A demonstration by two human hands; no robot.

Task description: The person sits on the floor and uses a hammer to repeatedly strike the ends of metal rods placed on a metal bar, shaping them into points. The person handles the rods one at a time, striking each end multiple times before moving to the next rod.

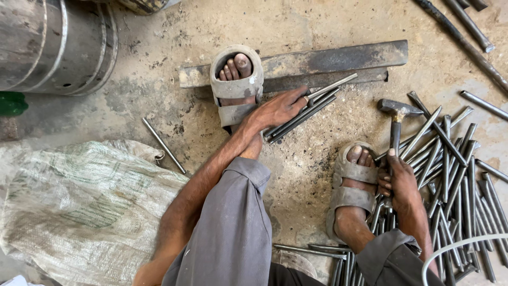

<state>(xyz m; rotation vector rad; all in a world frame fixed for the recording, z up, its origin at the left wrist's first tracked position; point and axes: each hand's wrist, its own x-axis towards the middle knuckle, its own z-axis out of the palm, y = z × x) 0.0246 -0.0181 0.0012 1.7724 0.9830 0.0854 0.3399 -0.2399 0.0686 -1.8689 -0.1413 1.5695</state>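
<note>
Rods [301,114] are clenched in a bundle by the left hand [280,108] and laid against the steel bar [317,61], pinned underfoot as an anvil, while the hammer [396,124] is grasped by the right hand [402,182] beside the loose rod pile [455,175] on the floor.

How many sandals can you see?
2. One grey sandal rests against the flat metal bar, beside the left hand. The other sandal sits beside the right hand holding the hammer.
</note>
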